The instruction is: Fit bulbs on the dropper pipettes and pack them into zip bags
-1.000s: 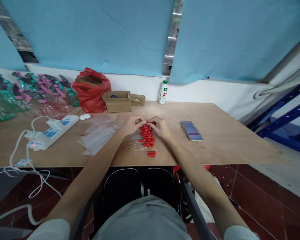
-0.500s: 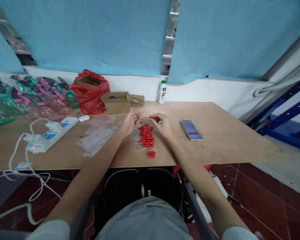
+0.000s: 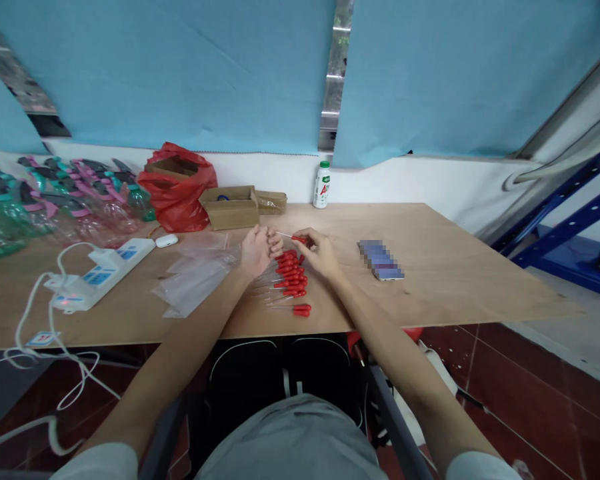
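Wooden tabletop (image 3: 455, 267) beneath a red-bulbed dropper (image 3: 299, 239) in the right hand (image 3: 323, 255)

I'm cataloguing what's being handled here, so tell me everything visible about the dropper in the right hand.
The dropper has a smooth red bulb, rubbery-looking, and a thin, pale, straight stem. It lies nearly level, bulb toward the right, stem pointing left, and appears lifted off the table, just beyond the pile of similar droppers. The grip of the right hand is closed on the bulb. The stem's tip reaches the left hand; whether it touches the fingers is too small to tell.
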`<state>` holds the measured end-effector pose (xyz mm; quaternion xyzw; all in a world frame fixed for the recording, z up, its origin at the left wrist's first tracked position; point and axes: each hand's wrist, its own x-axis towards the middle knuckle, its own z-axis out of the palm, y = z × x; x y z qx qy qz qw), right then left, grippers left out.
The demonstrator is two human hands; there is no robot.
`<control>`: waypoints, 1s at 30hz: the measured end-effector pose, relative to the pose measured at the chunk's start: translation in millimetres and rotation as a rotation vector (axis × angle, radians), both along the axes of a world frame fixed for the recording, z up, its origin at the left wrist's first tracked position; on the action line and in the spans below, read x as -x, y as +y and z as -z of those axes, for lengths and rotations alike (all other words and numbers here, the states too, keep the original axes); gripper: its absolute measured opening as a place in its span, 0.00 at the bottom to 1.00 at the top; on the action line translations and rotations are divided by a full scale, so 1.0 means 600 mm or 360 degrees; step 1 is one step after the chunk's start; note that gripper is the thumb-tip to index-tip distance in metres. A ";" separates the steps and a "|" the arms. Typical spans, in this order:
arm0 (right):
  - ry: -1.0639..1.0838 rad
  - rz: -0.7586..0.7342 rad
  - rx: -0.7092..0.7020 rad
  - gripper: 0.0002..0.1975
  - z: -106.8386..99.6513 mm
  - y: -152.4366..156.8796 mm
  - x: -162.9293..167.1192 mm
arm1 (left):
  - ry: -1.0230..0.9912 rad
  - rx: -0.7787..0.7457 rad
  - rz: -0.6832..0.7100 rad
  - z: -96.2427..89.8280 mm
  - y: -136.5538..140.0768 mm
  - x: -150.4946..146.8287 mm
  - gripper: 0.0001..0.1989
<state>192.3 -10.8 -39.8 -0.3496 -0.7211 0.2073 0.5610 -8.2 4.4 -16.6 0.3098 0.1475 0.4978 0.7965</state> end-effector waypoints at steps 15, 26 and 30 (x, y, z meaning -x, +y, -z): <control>0.0136 -0.0085 0.0111 0.14 0.007 0.007 0.005 | 0.0011 0.0071 -0.0057 0.007 0.007 0.003 0.24; 0.0211 -0.0180 0.0225 0.19 0.006 0.001 0.006 | -0.0034 0.0080 -0.0096 0.002 0.000 0.000 0.22; 0.0260 -0.0222 0.0267 0.19 0.011 0.006 0.005 | -0.0020 0.0054 -0.0063 0.002 -0.001 0.000 0.22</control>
